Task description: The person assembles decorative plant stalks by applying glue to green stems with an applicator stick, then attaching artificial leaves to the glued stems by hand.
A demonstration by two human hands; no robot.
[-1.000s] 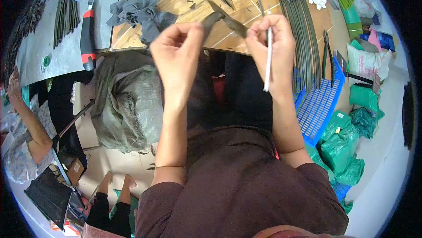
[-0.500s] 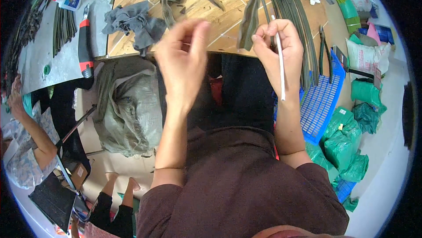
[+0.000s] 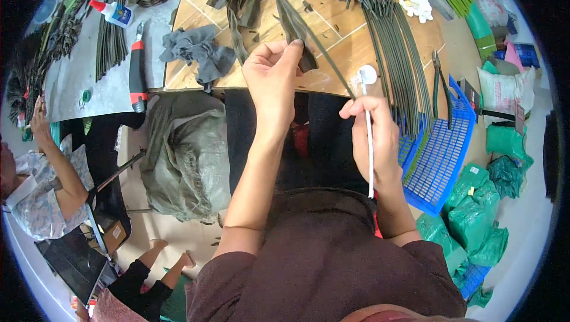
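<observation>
My left hand [image 3: 270, 81] is closed, its thumb and forefinger pinching a dark grey-green leaf-shaped strip [image 3: 292, 24] near its lower end, over the front edge of the tiled-pattern tabletop [image 3: 338, 16]. In my right hand [image 3: 375, 135] are a long dark stem [image 3: 320, 49] and a thin white stick [image 3: 371, 164]. The stem slants from the fingers up to the far left, passing beside the leaf strip. The stick's upper end meets a small white disc [image 3: 367, 73] at the table edge; whether they touch is unclear.
A blue basket [image 3: 436, 164] with pliers [image 3: 440, 87] stands right, beside a bundle of dark stems [image 3: 395, 54]. Left lie a grey cloth [image 3: 199, 51], a red-black cutter [image 3: 138, 72] and a glue bottle [image 3: 113, 13]. Another person's arm [image 3: 59, 155] shows far left.
My left hand, blurred and off the leaf strip before, has moved right and now pinches it. My right hand has come down and nearer with stem and stick, and the white disc shows.
</observation>
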